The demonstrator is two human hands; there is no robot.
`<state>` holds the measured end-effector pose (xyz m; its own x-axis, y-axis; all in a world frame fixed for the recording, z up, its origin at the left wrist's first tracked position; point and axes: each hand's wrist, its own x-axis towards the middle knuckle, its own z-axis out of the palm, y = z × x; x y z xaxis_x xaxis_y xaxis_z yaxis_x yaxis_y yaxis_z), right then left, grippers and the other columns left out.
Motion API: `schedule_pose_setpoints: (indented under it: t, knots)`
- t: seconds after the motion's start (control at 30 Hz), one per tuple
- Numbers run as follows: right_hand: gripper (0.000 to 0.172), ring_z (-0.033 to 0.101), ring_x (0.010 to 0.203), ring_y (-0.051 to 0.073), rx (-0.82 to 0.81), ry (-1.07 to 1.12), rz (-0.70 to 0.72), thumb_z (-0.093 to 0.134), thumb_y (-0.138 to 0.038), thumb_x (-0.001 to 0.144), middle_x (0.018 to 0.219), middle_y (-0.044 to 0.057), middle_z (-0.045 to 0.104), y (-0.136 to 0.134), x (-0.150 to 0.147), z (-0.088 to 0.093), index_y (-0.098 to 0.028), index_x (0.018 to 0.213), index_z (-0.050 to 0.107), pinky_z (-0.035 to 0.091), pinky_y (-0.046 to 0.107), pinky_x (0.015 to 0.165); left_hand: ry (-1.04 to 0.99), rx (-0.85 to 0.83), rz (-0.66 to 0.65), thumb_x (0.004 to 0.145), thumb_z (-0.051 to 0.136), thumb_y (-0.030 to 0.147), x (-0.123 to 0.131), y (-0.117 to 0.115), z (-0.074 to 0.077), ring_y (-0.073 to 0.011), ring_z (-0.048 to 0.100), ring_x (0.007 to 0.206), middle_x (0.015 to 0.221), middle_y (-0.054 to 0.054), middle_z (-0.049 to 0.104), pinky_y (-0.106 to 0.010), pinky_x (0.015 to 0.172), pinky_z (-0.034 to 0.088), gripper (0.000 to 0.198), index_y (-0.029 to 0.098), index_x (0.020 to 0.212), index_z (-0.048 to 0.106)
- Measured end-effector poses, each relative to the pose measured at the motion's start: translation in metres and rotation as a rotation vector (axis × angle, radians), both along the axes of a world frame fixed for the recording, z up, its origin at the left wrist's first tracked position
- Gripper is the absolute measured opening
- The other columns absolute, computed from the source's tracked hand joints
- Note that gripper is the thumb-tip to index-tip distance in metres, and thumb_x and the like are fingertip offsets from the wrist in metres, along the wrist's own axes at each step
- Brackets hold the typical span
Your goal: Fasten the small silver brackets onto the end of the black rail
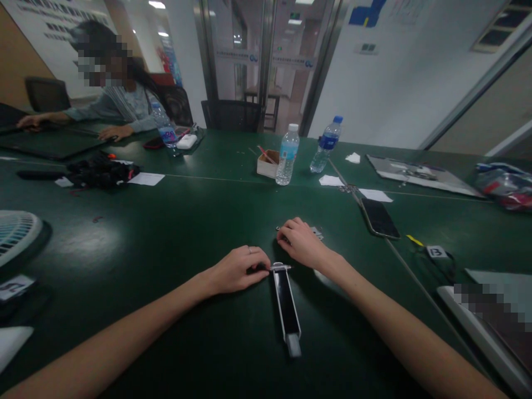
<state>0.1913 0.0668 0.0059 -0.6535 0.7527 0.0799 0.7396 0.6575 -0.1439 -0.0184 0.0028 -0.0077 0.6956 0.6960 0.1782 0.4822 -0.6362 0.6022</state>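
A long, narrow device (286, 305) with a pale frame and a dark inside lies on the green table in front of me. A grey tab (293, 344) sticks out at its near end. Across its far end runs a thin metal rod (281, 267). My left hand (241, 269), with a ring on one finger, pinches the left end of this rod between thumb and fingers. Beyond the device, my right hand (300, 239) rests on the table with its fingers curled down. Its fingertips are partly hidden, beside small metal parts (318, 233).
Two water bottles (287, 155) and a small box (268, 163) stand ahead. To the right lie a phone (380, 218) and a tag marked B (435, 252). A black bundle (102, 169) is at left. Across the table sits another person (116, 105).
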Motion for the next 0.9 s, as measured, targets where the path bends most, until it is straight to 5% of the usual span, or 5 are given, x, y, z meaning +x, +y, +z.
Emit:
schedule_pose_setpoints:
  t: [0.3, 0.53, 0.7, 0.9]
  knots:
    - [0.015, 0.053, 0.089, 0.021, -0.074, 0.135, -0.025, 0.052, -0.017, 0.089, 0.092, 0.008, 0.065, -0.001, 0.016, 0.021, -0.015, 0.089, 0.066, 0.043, 0.034, 0.078, -0.005, -0.007, -0.004, 0.089, 0.056, 0.016, -0.001, 0.0, 0.0, -0.0161, 0.054, 0.085, 0.098, -0.004, 0.059, -0.027, 0.074, 0.043, 0.014, 0.016, 0.102, 0.061]
    - [0.009, 0.057, 0.083, 0.017, -0.175, 0.312, 0.046, 0.056, -0.015, 0.086, 0.087, 0.004, 0.067, -0.036, 0.008, 0.044, -0.017, 0.087, 0.065, 0.044, 0.031, 0.074, 0.006, 0.131, 0.072, 0.09, 0.056, 0.028, -0.002, -0.001, -0.003, -0.0146, 0.052, 0.072, 0.087, -0.003, 0.058, -0.026, 0.065, 0.041, 0.015, 0.015, 0.098, 0.059]
    - [0.007, 0.057, 0.079, 0.014, -0.264, 0.391, 0.108, 0.06, -0.014, 0.082, 0.082, 0.002, 0.065, -0.054, -0.007, 0.04, -0.018, 0.087, 0.062, 0.045, 0.027, 0.069, -0.091, 0.35, 0.088, 0.092, 0.054, 0.025, -0.001, -0.003, -0.006, -0.0146, 0.055, 0.072, 0.086, -0.003, 0.061, -0.027, 0.067, 0.044, 0.011, 0.015, 0.095, 0.057]
    - [0.007, 0.057, 0.073, 0.011, -0.332, 0.427, 0.008, 0.062, -0.014, 0.078, 0.078, 0.0, 0.063, -0.057, -0.011, 0.036, -0.017, 0.083, 0.059, 0.044, 0.025, 0.065, -0.152, 0.44, 0.094, 0.091, 0.055, 0.021, -0.001, -0.004, -0.007, -0.0162, 0.061, 0.079, 0.089, -0.005, 0.065, -0.028, 0.069, 0.049, 0.007, 0.016, 0.095, 0.058]
